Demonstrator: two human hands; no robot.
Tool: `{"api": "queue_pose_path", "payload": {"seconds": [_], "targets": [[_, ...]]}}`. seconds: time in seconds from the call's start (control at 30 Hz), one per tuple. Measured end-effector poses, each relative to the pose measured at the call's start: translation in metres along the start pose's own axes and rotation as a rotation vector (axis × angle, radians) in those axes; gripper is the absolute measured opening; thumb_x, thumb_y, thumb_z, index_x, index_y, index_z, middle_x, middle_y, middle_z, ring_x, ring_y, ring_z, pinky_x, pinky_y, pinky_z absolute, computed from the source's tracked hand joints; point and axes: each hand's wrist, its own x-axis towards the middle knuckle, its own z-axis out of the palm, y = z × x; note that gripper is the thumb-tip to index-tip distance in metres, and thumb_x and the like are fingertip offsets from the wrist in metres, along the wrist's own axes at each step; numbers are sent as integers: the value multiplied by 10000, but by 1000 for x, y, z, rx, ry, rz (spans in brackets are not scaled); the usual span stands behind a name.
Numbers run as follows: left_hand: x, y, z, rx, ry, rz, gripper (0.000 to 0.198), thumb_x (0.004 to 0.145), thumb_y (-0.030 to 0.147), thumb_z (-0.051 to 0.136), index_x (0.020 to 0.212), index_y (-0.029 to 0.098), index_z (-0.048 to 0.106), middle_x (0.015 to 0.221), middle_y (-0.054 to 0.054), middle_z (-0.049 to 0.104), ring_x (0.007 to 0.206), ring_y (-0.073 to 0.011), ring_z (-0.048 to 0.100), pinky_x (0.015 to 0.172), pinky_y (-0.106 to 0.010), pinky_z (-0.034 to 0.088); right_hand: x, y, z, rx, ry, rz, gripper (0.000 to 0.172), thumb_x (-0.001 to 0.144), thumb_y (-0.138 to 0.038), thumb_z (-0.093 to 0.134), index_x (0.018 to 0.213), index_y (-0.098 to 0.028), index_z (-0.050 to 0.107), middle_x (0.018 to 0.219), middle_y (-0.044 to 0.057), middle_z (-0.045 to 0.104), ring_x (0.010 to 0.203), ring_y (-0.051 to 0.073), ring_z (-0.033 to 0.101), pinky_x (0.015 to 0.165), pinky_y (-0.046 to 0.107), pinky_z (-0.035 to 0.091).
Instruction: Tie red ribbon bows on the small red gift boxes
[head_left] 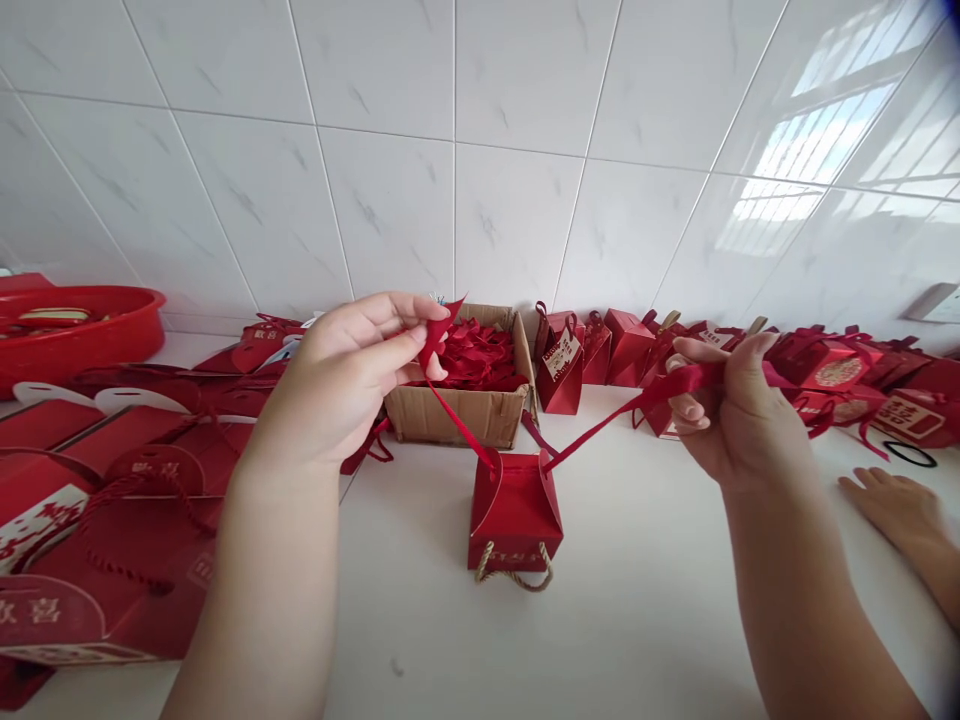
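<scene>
A small red gift box (517,510) stands upright on the white table, with a gold cord handle (517,580) hanging at its front. A red ribbon (600,430) passes through the top of the box, and its two ends run up to my hands. My left hand (375,350) pinches one end between thumb and fingers, above and left of the box. Up to the right, my right hand (735,410) grips the other end. Both ribbon lengths look taut, forming a V over the box.
Behind the box, a cardboard carton (457,412) holds red ribbons. Red gift boxes (562,370) line the tiled wall, and larger ones (150,530) crowd the left. A red basin (120,330) sits back left. Another person's hand (896,505) rests at right, near a black ring (909,455).
</scene>
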Motion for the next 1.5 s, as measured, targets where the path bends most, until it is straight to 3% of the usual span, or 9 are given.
{"api": "queue_pose_path", "payload": {"seconds": [0.17, 0.33, 0.47, 0.57, 0.67, 0.83, 1.0, 1.2, 1.5], "targets": [[-1, 0, 1, -26, 7, 55, 108, 767, 116, 598, 841, 180, 645, 720, 7, 569, 612, -90, 556, 573, -196, 491, 3, 1, -5, 30, -41, 17, 484, 701, -704, 568, 721, -235, 684, 637, 1, 590, 369, 58, 449, 286, 191, 347], [-2, 0, 4, -38, 10, 81, 101, 740, 77, 577, 708, 166, 612, 691, -2, 566, 629, -108, 568, 622, -237, 511, 2, -2, -4, 31, -58, -16, 484, 771, -670, 526, 779, -217, 696, 510, -30, 430, 387, 61, 395, 301, 177, 345], [-1, -1, 6, -19, 27, 70, 108, 742, 88, 577, 731, 181, 632, 663, -5, 566, 632, -120, 573, 626, -249, 513, -2, -4, 0, 64, -187, -35, 173, 769, -351, 711, 902, -240, 698, 693, -7, 532, 560, 84, 501, 481, 194, 492], [-1, -2, 7, -3, 33, 64, 99, 744, 108, 586, 741, 186, 647, 665, -10, 567, 631, -123, 574, 629, -254, 514, -4, -3, 3, 51, -211, -53, 208, 747, -209, 717, 943, -267, 677, 891, 16, 611, 761, 126, 587, 680, 245, 559], [-1, -3, 7, 1, 22, 61, 100, 757, 117, 585, 750, 189, 653, 667, -12, 562, 632, -121, 571, 632, -248, 509, -5, 0, 4, 64, -200, -59, 191, 770, -190, 690, 935, -281, 663, 946, 11, 635, 792, 129, 605, 756, 269, 570], [0, -5, 9, -13, 4, 74, 105, 760, 112, 588, 776, 186, 661, 694, -14, 569, 642, -114, 563, 633, -236, 499, -2, 7, 4, 174, -197, -33, 133, 751, -162, 707, 807, -281, 684, 925, -29, 653, 740, 71, 614, 713, 176, 572], [-1, -4, 10, -36, 5, 76, 122, 757, 84, 584, 782, 170, 667, 707, -15, 568, 641, -103, 554, 631, -224, 493, 1, 11, 4, 171, -73, -70, 143, 708, -176, 752, 766, -294, 696, 925, -41, 662, 740, 79, 639, 603, 173, 573], [-1, -4, 9, -69, 19, 84, 142, 770, 42, 560, 800, 139, 660, 695, -19, 573, 648, -107, 564, 651, -247, 499, -2, 7, 3, 129, -34, -21, 150, 672, -252, 789, 765, -294, 679, 765, -46, 620, 475, 49, 512, 366, 173, 428], [0, -5, 10, -9, 108, 143, 117, 746, 54, 595, 790, 128, 674, 729, -33, 607, 692, -124, 583, 644, -253, 466, -4, -1, 4, 38, -145, -98, 86, 837, -344, 600, 777, -283, 589, 856, -12, 576, 585, 111, 501, 464, 251, 405]]}}
